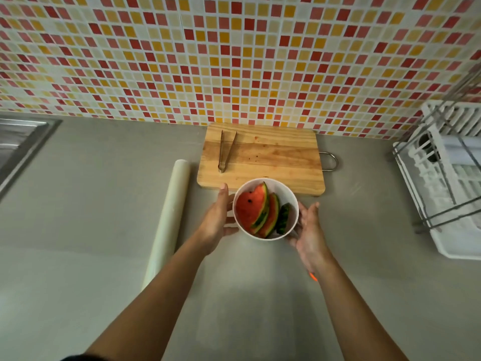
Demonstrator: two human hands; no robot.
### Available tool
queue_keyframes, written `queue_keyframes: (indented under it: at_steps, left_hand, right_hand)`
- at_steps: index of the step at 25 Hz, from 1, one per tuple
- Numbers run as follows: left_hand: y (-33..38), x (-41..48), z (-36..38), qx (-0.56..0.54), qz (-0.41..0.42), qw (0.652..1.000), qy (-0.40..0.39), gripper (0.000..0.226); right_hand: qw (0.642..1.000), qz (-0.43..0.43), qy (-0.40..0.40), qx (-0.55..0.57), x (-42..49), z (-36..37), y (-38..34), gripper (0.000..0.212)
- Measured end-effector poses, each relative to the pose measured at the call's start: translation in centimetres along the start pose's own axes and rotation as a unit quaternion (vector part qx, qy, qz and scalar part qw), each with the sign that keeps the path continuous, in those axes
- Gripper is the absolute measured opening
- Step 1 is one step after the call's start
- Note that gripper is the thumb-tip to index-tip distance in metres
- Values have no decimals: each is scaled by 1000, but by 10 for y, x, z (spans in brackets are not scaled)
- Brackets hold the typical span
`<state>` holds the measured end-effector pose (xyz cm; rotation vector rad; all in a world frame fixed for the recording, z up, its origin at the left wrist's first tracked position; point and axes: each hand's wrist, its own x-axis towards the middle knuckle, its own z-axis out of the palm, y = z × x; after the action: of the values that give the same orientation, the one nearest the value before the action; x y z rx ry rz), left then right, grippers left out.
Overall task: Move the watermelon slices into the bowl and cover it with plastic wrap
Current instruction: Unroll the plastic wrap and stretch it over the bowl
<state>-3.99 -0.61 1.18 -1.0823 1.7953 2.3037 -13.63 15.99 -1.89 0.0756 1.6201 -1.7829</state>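
A white bowl stands on the grey counter just in front of the wooden cutting board. Three watermelon slices lean upright inside it, red flesh facing left. My left hand cups the bowl's left side, thumb and fingers touching the wall. My right hand is at the bowl's right side, fingers spread, palm turned toward it and close to the wall. A roll of plastic wrap lies lengthwise on the counter to the left of my left hand.
Metal tongs lie on the board's left part. A steel sink sits at the far left. A white dish rack stands at the right edge. The tiled wall runs behind the board.
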Motion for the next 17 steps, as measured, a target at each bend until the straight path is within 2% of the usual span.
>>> queue_keyframes:
  at_steps: [6, 13, 15, 17]
  left_hand:
    - [-28, -52, -8, 6, 27, 1000, 7, 58]
    - [-49, -72, -2, -18, 12, 999, 30, 62]
    - [-49, -74, -3, 25, 5, 999, 39, 57]
    - [-48, -71, -15, 127, 55, 985, 108, 42]
  right_hand:
    - [998, 25, -58, 7, -36, -2, 10, 58]
    - [998, 44, -52, 1, -56, -4, 26, 57]
    - [998, 45, -39, -4, -53, -6, 29, 57]
    - [999, 44, -24, -6, -50, -8, 32, 59]
